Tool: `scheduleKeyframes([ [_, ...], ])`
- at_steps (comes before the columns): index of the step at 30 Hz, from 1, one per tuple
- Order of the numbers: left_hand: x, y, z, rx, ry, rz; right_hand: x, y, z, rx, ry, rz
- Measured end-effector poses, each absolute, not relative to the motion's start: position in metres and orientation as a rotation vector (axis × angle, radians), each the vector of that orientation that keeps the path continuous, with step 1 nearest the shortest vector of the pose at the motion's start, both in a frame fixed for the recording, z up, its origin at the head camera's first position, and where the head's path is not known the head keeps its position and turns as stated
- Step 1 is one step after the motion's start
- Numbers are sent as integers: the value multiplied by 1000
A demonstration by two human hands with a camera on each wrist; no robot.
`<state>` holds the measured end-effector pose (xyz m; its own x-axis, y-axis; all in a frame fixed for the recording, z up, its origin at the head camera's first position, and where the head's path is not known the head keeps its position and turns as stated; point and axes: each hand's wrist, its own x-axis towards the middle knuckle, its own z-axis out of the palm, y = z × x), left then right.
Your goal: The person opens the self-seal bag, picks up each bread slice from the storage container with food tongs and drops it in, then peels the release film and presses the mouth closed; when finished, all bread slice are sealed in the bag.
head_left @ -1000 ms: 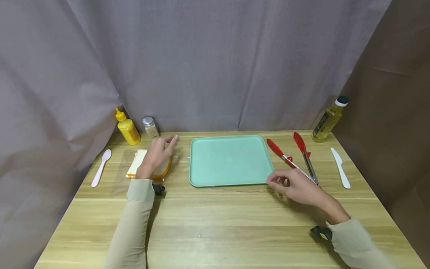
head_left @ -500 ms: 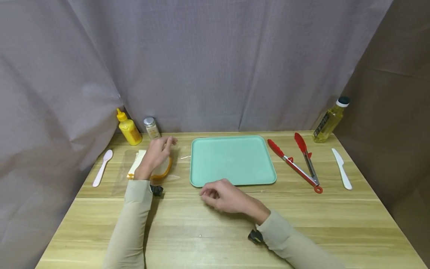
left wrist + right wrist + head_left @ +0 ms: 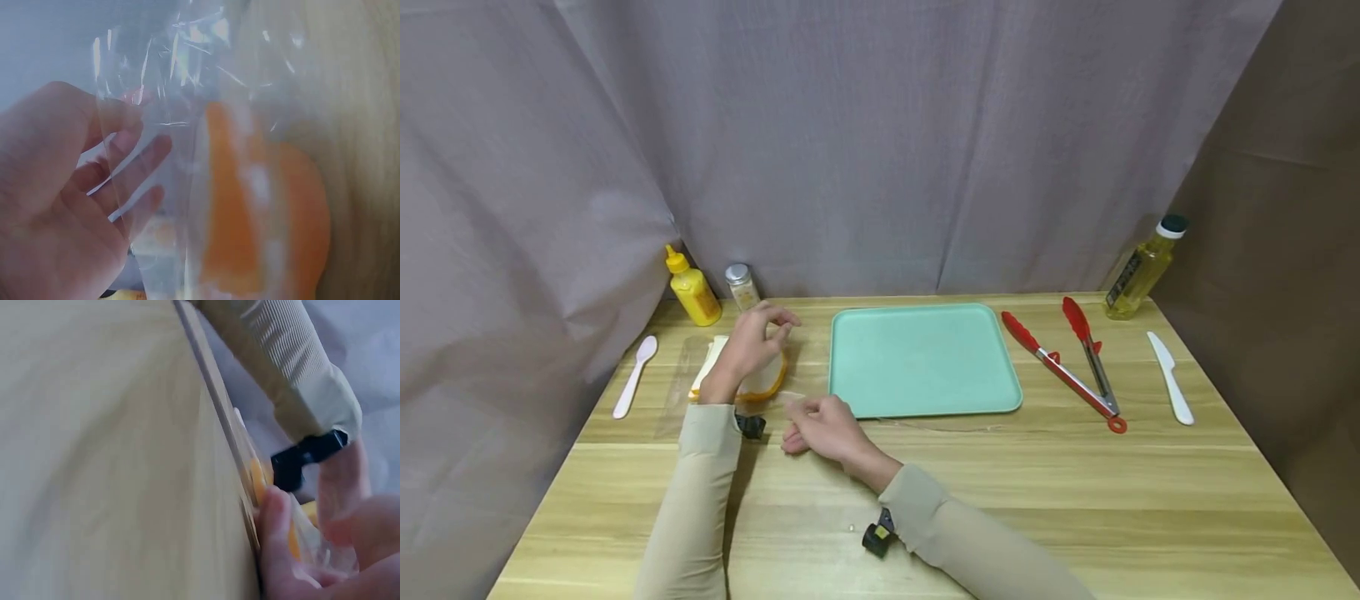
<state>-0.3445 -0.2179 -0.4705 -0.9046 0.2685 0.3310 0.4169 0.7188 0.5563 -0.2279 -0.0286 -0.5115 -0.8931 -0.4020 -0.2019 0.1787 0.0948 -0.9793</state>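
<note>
Sliced bread (image 3: pixel 765 385) with an orange-brown crust lies in a clear plastic bag (image 3: pixel 677 385) at the table's left. My left hand (image 3: pixel 748 350) is over it, hiding part of the bread. In the left wrist view, the thumb and forefinger pinch the bag's loose film (image 3: pixel 181 62), and the other fingers show through it. My right hand (image 3: pixel 829 429), slightly blurred, is beside the bag's right side, near the front left corner of the green tray (image 3: pixel 925 358). Its thumb (image 3: pixel 275 519) stands apart from the fingers, nothing visible held between them.
A pale spoon (image 3: pixel 636 375), yellow squeeze bottle (image 3: pixel 695 292) and shaker jar (image 3: pixel 742 287) stand or lie at left. To the right are red-tipped tongs (image 3: pixel 1075 383), a white knife (image 3: pixel 1170 379) and an oil bottle (image 3: pixel 1138 271). A thin clear strip (image 3: pixel 940 427) lies before the tray.
My right hand has travelled left from the tray's front right corner to beside the bag, leaving the thin strip on the table. My left hand has stayed at the bag, its fingers shifting slightly.
</note>
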Motion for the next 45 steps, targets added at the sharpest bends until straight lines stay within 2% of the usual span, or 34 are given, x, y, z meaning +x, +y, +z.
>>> scheduleKeyframes([
  [7,-346,-226,-467,-546,-2671,-1022,-229,-39,-516,-87,1918,-1995],
  [15,-346,-238,-462,-491,-2565,-1097,-231,-38,-516,-167,2012,-2106],
  [23,-342,-243,-450,-363,-2401,-1183,-242,-22,-499,-227,2216,-2204],
  [26,-339,-239,-444,-331,-2351,-1243,-251,-12,-491,-227,2100,-2342],
  [32,-337,-218,-437,-325,-2186,-1418,-268,17,-465,-189,1859,-2562],
  [38,-329,-182,-426,-338,-1980,-1707,-273,65,-434,-235,1863,-2582],
  [45,-307,-146,-402,-527,-1844,-1801,-265,132,-407,-416,1991,-2508],
])
